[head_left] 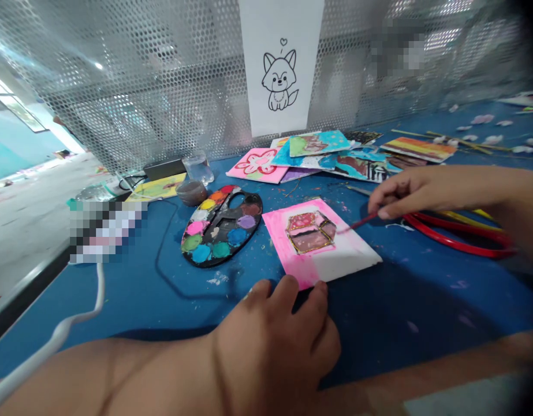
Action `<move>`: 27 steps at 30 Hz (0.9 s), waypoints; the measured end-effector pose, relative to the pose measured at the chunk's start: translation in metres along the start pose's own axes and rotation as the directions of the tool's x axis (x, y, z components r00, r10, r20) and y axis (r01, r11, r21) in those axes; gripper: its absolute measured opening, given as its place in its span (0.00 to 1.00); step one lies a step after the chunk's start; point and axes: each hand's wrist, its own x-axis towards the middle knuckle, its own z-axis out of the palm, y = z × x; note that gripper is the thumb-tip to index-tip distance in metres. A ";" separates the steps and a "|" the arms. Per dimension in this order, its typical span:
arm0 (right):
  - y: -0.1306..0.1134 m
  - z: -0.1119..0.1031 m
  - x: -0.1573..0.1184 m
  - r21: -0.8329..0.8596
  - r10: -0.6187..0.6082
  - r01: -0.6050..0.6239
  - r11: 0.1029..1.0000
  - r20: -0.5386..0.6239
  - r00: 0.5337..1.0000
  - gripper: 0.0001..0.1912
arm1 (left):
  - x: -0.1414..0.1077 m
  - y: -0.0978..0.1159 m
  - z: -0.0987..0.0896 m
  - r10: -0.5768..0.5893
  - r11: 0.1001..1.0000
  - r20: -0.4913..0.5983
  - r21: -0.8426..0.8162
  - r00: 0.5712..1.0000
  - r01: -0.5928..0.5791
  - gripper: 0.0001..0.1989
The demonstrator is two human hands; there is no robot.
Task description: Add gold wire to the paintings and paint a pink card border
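Observation:
My right hand (pixel 400 190) pinches a thin red paintbrush (pixel 357 224). Its tip meets the small painting (pixel 350 260) at the right side of a brown and pink box-like shape outlined in gold and black. Pink paint covers the painting's left and top, while its lower right is white. My left hand (pixel 287 323) lies on the table with fingers bent and apart, fingertips at the painting's near edge. To the left sits a black oval paint palette (pixel 223 231) with several colours in its wells.
Behind the palette stand a cup of murky water (pixel 192 193) and a clear cup (pixel 199 167). Several painted cards (pixel 320 143) are piled at the back, below a fox drawing (pixel 280 81) on a perforated metal screen (pixel 171 75). A red loop-shaped handle (pixel 461 241) lies under my right wrist.

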 end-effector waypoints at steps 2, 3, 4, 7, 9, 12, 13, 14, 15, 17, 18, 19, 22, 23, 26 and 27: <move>0.001 -0.001 0.000 0.078 0.014 -0.026 0.997 0.154 0.988 0.23 | -0.001 0.000 0.000 0.008 1.000 0.018 -0.002 1.000 -0.008 0.20; 0.000 -0.002 0.001 0.112 0.017 -0.048 0.993 0.261 0.965 0.22 | -0.001 0.000 0.000 0.012 1.000 0.028 -0.003 1.000 -0.012 0.20; 0.000 -0.002 0.001 0.123 0.021 -0.059 0.991 0.291 0.956 0.22 | -0.001 0.000 0.000 0.007 1.000 0.034 -0.002 0.999 -0.007 0.19; -0.004 -0.002 0.003 0.111 0.020 -0.040 0.993 0.170 0.985 0.24 | -0.002 0.000 0.000 0.003 1.000 0.028 -0.006 1.000 -0.003 0.19; -0.007 -0.001 0.006 0.077 0.022 -0.024 0.997 0.030 0.999 0.28 | -0.001 0.001 -0.001 0.001 1.000 0.026 -0.007 1.000 -0.001 0.19; -0.010 0.002 0.010 0.039 0.050 -0.046 0.998 -0.096 0.994 0.31 | -0.001 0.001 -0.002 0.009 1.000 0.032 -0.010 0.999 -0.009 0.19; -0.011 0.003 0.012 0.035 0.066 -0.062 0.997 -0.130 0.989 0.32 | -0.001 0.001 -0.002 0.010 1.000 0.037 -0.010 0.999 -0.010 0.19; -0.013 0.004 0.013 0.032 0.083 -0.079 0.996 -0.160 0.984 0.32 | -0.001 0.001 -0.002 0.012 1.000 0.046 -0.010 0.999 -0.012 0.19; -0.015 0.006 0.015 0.031 0.095 -0.091 0.995 -0.185 0.978 0.32 | -0.002 0.001 -0.002 0.010 1.000 0.052 -0.007 0.999 -0.010 0.19; -0.021 0.008 0.017 0.018 0.097 -0.096 0.995 -0.203 0.974 0.32 | -0.002 0.000 -0.002 0.010 1.000 0.060 -0.008 0.998 -0.009 0.20; -0.023 0.009 0.017 0.003 0.090 -0.091 0.996 -0.202 0.975 0.32 | -0.001 0.000 -0.002 0.012 1.000 0.059 -0.011 0.998 -0.011 0.21; -0.025 0.009 0.017 -0.014 0.084 -0.089 0.996 -0.200 0.976 0.31 | -0.001 0.000 -0.002 0.012 1.000 0.058 -0.013 0.998 -0.011 0.21; -0.024 0.007 0.016 -0.039 0.069 -0.074 0.997 -0.122 0.990 0.29 | -0.001 -0.001 -0.002 0.007 1.000 0.056 -0.021 0.998 -0.006 0.18; -0.022 0.006 0.016 -0.031 0.057 -0.059 0.998 -0.071 0.996 0.28 | -0.001 0.000 -0.002 0.009 1.000 0.056 -0.022 0.998 -0.007 0.17; -0.017 0.003 0.014 0.014 0.028 -0.028 1.000 0.033 0.999 0.26 | -0.001 0.000 -0.003 0.008 1.000 0.058 -0.020 0.998 -0.007 0.17; -0.017 0.004 0.015 0.015 0.038 -0.038 0.999 0.013 0.999 0.27 | -0.001 0.000 -0.003 0.005 1.000 0.061 -0.017 0.998 -0.004 0.18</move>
